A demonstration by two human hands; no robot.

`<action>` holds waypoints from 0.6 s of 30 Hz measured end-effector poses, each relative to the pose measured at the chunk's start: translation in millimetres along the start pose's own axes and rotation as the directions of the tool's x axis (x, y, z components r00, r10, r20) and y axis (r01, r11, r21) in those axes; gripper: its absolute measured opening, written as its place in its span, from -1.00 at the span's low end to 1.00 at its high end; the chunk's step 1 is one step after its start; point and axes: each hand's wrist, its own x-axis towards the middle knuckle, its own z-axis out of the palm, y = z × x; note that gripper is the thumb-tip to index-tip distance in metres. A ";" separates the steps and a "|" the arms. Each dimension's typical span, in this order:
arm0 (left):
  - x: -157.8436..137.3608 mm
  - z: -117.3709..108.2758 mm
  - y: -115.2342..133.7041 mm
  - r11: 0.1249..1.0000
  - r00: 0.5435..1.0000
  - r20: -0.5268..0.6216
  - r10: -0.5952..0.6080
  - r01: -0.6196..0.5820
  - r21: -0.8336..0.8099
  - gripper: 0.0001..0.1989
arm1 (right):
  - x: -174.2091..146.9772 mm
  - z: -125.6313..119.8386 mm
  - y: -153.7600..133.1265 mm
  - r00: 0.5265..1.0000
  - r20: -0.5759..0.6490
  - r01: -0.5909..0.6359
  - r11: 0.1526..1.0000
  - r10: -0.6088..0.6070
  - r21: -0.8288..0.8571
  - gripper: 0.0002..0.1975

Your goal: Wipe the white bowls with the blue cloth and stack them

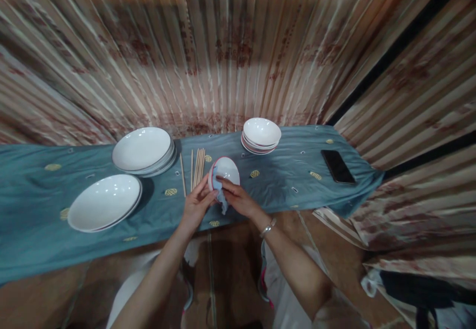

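In the head view, a small white bowl with a red rim is held tilted at the middle of the table, above the tablecloth; whether the cloth beneath is touched cannot be told. The bowl's left side is grasped by the left hand. A light blue rag is gripped by the right hand and pressed against the inside of the bowl, with its end left hanging on the near side. A bracelet is worn on the right wrist. Chopsticks are laid just left of the bowl. Farther left, white plates are stacked in a far pile and a near pile. Other bowls are stacked at the far right, and a phone is placed beyond them to the right.
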 end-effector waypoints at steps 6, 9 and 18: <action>-1.2 -0.5 -1.5 1.000 1.000 0.010 -0.017 0.017 -0.008 -0.13 | 5.5 0.9 5.9 0.997 -0.061 0.037 0.969 -0.053 -0.246 -0.49; -1.3 -1.2 -2.3 1.000 1.000 0.005 -0.005 0.005 0.001 -0.14 | 4.5 -1.0 7.4 0.995 -0.074 0.030 0.919 -0.064 -0.394 -0.48; 0.7 -4.4 -5.0 1.000 1.000 -0.001 -0.007 0.007 -0.029 -0.13 | -2.6 -9.1 2.5 0.997 -0.057 0.013 0.822 -0.055 -0.569 -0.66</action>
